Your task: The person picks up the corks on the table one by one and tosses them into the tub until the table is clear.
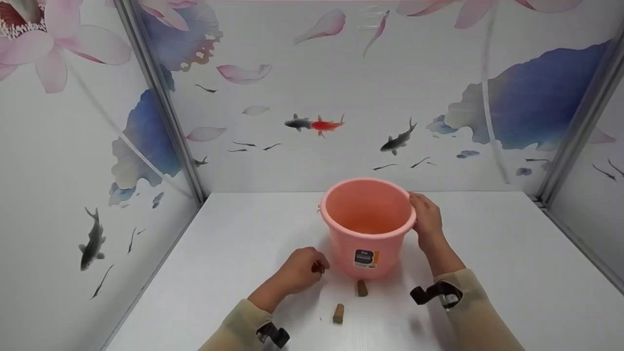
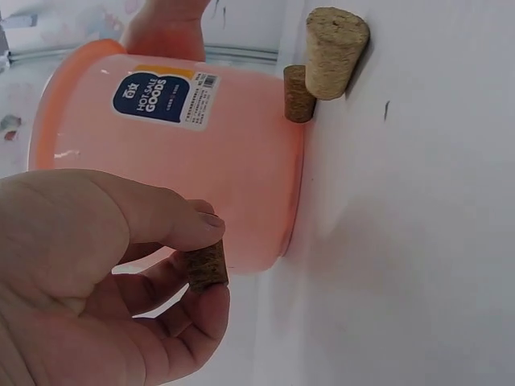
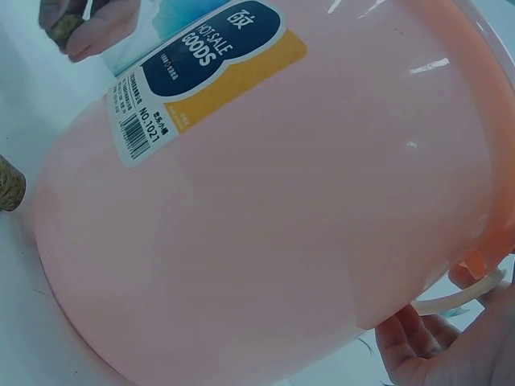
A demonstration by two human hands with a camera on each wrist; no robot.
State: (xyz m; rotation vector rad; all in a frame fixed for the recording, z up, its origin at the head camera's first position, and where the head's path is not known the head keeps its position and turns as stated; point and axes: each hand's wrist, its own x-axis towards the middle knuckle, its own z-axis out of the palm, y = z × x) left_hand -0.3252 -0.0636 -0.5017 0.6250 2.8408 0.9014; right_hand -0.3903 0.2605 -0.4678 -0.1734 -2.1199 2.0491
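Observation:
A pink bucket (image 1: 341, 251) stands upright on the white table. My left hand (image 1: 298, 270), left of the bucket's lower part, pinches a small brown cork stopper (image 2: 208, 265) between thumb and fingers. On the far side my right hand (image 1: 429, 219) grips the bucket just under its rim; in the right wrist view its fingers lie around the pale handle (image 3: 459, 301). Two more cork stoppers are on the table: one cork (image 1: 361, 288) by the bucket's base, the other cork (image 1: 338, 313) nearer to me.
White panels printed with fish and petals wall in the table at the back (image 1: 273, 165) and sides. Grey metal posts (image 1: 168, 112) mark the corners. A label (image 1: 365, 258) is on the bucket's front. Each wrist wears a black camera mount (image 1: 436, 294).

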